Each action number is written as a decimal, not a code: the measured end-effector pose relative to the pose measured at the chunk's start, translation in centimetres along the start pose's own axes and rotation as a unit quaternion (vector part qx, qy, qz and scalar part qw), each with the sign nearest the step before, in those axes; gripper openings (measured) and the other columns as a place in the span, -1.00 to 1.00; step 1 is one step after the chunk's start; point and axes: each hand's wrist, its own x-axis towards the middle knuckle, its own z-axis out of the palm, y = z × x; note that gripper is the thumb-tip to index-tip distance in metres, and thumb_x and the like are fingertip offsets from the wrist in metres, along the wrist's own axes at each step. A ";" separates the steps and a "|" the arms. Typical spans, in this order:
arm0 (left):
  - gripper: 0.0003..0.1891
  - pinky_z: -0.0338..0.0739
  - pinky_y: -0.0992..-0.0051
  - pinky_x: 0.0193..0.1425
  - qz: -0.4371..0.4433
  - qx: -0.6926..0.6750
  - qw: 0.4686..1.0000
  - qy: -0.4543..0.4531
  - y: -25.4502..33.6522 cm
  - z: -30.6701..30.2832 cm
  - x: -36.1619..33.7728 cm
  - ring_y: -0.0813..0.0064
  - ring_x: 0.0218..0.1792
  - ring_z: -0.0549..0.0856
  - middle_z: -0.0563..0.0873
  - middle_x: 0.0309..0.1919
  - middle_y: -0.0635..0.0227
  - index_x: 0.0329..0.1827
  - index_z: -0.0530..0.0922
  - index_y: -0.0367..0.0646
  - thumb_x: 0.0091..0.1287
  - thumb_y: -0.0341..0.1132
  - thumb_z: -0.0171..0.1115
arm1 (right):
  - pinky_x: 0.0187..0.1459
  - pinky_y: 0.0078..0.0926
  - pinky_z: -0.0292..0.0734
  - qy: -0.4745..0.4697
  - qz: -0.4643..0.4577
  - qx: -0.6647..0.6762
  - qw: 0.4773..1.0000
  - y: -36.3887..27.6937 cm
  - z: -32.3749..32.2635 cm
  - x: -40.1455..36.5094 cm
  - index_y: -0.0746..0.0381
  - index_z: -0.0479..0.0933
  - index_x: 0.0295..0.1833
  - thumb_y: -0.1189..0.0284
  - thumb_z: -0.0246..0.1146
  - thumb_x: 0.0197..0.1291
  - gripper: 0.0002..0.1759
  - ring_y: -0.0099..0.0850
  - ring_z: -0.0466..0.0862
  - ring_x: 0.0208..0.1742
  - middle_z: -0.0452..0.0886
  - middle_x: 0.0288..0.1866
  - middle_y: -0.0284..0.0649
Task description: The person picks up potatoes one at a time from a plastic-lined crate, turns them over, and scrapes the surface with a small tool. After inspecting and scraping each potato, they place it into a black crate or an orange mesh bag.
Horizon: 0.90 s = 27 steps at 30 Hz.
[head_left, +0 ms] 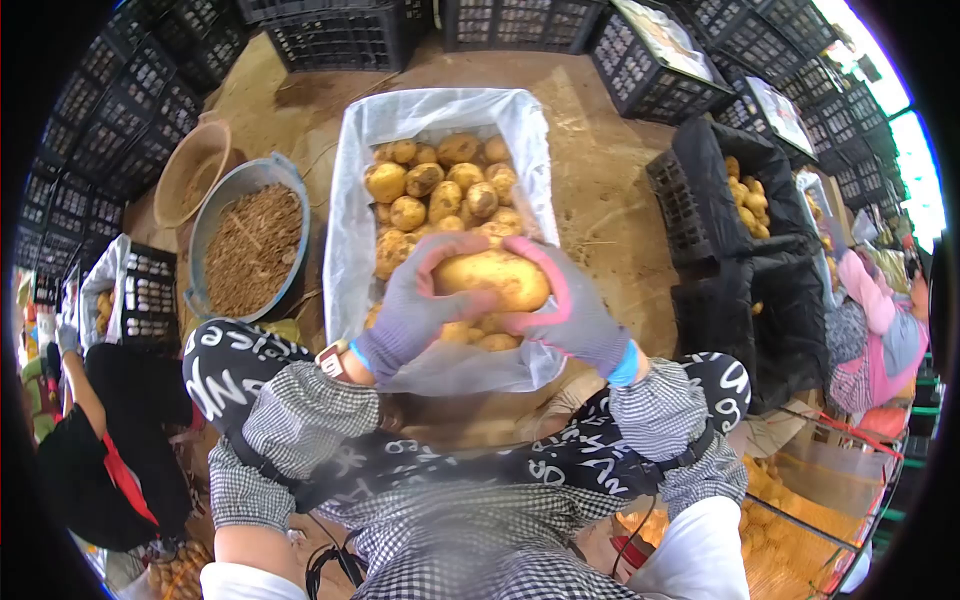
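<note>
A large yellow potato (497, 277) is held between both of my gloved hands, over the near half of a crate (535, 150) lined with white plastic. My left hand (412, 305), in a grey and pink glove, grips the potato's left end with the thumb across its front. Around its right end curls my right hand (575, 305), gloved the same way. Beneath and beyond them lie several potatoes (446, 200) in the crate, some with dark soil patches. My hands and the held potato hide part of the pile.
Left of the crate stand a blue-grey tub (200, 255) of brown soil-like material and a tan bucket (170, 190). Black crates (685, 185) with dark liners stand to the right, one holding potatoes. Stacked crates (520, 25) line the back. Other people (120, 450) sit at both sides.
</note>
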 end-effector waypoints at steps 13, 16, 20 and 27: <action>-0.65 0.68 0.32 -0.05 -0.184 -0.164 0.928 0.279 -4.8 -9.1 6.1 0.30 -0.16 0.73 0.72 -0.17 0.25 0.20 0.52 -0.15 0.49 -0.18 0.04 | 0.01 -0.33 0.64 0.228 0.227 0.417 0.850 4.8 -10.8 -0.1 0.16 0.44 0.32 0.17 0.21 0.37 -0.51 -0.34 0.62 0.12 0.59 0.20 -0.19; -0.60 0.63 0.31 0.00 -0.243 -0.018 0.941 0.234 -11.8 -14.4 6.8 0.24 -0.17 0.73 0.73 -0.15 0.18 0.24 0.51 -0.14 0.38 -0.21 0.11 | 0.18 -0.22 0.60 0.367 0.169 0.439 0.803 12.9 -21.6 -0.9 0.14 0.42 0.29 0.22 0.36 0.23 -0.44 -0.25 0.54 0.25 0.52 0.25 -0.14; -0.46 0.56 0.27 0.15 -0.279 0.386 0.862 0.175 -12.5 -11.6 8.0 0.04 -0.01 0.71 0.69 0.02 -0.07 0.16 0.56 -0.26 0.13 -0.14 0.29 | 0.26 -0.14 0.58 0.444 0.071 0.493 0.745 24.5 -37.9 -2.8 0.34 0.41 0.28 0.26 0.36 0.22 -0.40 -0.13 0.53 0.28 0.52 0.24 0.04; -0.22 0.59 0.26 0.15 -0.384 0.407 0.802 0.208 -21.0 -11.8 14.2 0.04 0.06 0.70 0.69 0.07 -0.04 0.10 0.59 -0.35 -0.12 0.06 0.52 | 0.28 -0.20 0.55 0.300 0.055 0.569 0.764 4.2 -24.4 1.8 0.35 0.42 0.30 0.34 0.10 0.42 -0.56 -0.18 0.58 0.24 0.54 0.26 -0.01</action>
